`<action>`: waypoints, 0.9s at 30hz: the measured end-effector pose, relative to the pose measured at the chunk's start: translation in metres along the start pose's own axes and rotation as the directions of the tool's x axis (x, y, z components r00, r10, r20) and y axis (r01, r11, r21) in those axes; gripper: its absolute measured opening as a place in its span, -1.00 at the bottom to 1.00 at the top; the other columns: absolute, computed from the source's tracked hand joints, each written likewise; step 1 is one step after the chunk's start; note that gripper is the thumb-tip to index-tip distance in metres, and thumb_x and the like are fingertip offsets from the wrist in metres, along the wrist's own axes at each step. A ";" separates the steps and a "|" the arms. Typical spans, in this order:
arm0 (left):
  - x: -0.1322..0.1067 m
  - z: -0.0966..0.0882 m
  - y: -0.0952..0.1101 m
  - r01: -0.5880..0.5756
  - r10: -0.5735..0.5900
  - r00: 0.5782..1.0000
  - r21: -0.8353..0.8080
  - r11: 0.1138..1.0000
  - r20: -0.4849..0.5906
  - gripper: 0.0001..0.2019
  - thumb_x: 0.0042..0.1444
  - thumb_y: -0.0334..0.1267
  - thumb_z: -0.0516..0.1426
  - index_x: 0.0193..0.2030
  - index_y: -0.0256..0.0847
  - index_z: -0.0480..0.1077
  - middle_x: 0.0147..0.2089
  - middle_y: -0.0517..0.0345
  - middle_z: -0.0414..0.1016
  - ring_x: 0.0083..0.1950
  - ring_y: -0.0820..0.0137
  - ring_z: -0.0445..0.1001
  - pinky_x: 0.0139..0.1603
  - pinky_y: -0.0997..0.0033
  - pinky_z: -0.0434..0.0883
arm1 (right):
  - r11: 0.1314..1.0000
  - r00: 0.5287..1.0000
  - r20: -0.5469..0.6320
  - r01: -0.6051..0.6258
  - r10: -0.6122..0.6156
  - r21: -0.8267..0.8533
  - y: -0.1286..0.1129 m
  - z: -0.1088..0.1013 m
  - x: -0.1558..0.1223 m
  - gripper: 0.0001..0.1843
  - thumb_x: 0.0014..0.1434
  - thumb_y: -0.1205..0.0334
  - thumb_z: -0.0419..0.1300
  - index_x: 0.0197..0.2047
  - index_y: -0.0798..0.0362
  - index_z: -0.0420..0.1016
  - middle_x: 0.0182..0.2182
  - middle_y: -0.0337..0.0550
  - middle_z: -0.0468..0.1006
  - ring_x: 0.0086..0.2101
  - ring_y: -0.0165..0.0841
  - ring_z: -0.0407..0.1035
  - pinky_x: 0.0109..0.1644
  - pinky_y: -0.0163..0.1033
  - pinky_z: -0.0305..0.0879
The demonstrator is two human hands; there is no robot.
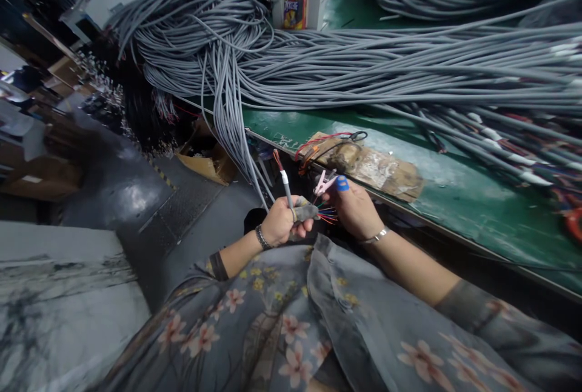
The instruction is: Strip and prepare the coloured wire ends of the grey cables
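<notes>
My left hand (284,222) is closed around a grey cable (286,189), whose white-wrapped end with reddish wires sticks up above the fist. Grey covering is wrapped round its finger. Thin coloured wires (327,215) fan out from this hand towards the right one. Opposite, my right hand (359,213) is closed in a pinch, with a blue band (342,183) on the thumb. A pink clip-shaped tool (324,183) with forked ends juts from its fingertips. The curled right fingers partly hide the tool and the wire ends.
Long grey cables (318,71) lie in a thick bundle along the green bench (454,198) and hang over its edge. A worn wooden block (382,168) with red and black leads sits near that edge. A cardboard box (207,162) stands on the floor below.
</notes>
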State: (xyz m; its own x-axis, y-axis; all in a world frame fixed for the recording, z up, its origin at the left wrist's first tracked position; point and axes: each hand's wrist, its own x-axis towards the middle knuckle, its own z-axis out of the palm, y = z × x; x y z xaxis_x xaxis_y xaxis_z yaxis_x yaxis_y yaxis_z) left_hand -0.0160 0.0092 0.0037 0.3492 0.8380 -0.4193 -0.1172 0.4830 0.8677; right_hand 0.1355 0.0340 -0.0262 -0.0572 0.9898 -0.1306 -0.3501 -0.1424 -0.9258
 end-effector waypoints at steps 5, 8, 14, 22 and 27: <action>0.005 0.001 -0.003 0.009 -0.009 1.000 0.000 1.000 -0.011 -0.50 -0.31 0.14 0.32 -0.58 -0.26 0.26 -0.69 0.26 0.34 -0.77 0.61 0.21 -0.78 0.60 0.00 | 0.957 0.981 0.097 -0.188 0.171 0.222 0.000 0.004 0.007 -0.46 -0.20 -0.31 0.35 -0.38 0.01 0.55 -0.53 -0.28 0.49 -0.54 -0.48 0.31 -0.50 -0.37 0.28; 0.007 0.001 -0.004 0.014 -0.014 1.000 0.003 1.000 -0.023 -0.51 -0.29 0.13 0.31 -0.58 -0.25 0.26 -0.69 0.27 0.34 -0.77 0.61 0.21 -0.78 0.59 -0.01 | 0.941 0.979 0.077 -0.201 0.187 0.272 -0.001 0.006 0.008 -0.57 -0.13 -0.18 0.38 -0.40 0.01 0.54 -0.53 -0.29 0.49 -0.52 -0.47 0.35 -0.48 -0.38 0.29; 0.007 0.001 -0.003 -0.001 0.001 0.999 -0.008 1.000 -0.039 -0.50 -0.32 0.14 0.31 -0.59 -0.25 0.24 -0.69 0.26 0.33 -0.77 0.61 0.19 -0.78 0.58 -0.05 | 0.930 0.982 0.038 -0.186 0.184 0.316 -0.002 0.007 0.007 -0.59 -0.21 -0.13 0.44 -0.44 0.01 0.54 -0.53 -0.32 0.50 -0.51 -0.50 0.36 -0.49 -0.42 0.29; 0.006 0.001 -0.003 0.000 -0.001 0.999 -0.020 1.000 -0.051 -0.52 -0.29 0.13 0.31 -0.56 -0.26 0.27 -0.69 0.26 0.32 -0.76 0.60 0.20 -0.78 0.58 -0.05 | 0.942 0.985 0.047 -0.175 0.168 0.288 0.001 0.006 0.009 -0.62 -0.13 -0.13 0.41 -0.41 0.00 0.54 -0.51 -0.29 0.51 -0.50 -0.47 0.36 -0.46 -0.38 0.29; 0.005 0.003 -0.002 0.027 -0.024 0.998 0.040 0.999 -0.065 -0.50 -0.30 0.16 0.30 -0.60 -0.25 0.25 -0.70 0.26 0.32 -0.77 0.60 0.20 -0.78 0.59 -0.03 | 0.911 0.971 0.058 -0.237 0.231 0.338 -0.002 0.008 0.007 -0.61 -0.17 -0.12 0.42 -0.42 0.02 0.53 -0.53 -0.29 0.49 -0.52 -0.48 0.33 -0.47 -0.38 0.29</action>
State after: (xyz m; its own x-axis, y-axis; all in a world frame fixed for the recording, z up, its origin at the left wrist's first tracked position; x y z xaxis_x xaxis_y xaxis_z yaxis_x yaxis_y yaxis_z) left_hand -0.0115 0.0114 0.0003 0.2904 0.8407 -0.4570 -0.0701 0.4950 0.8661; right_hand 0.1284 0.0410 -0.0223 -0.1911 0.9281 -0.3197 -0.6216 -0.3665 -0.6923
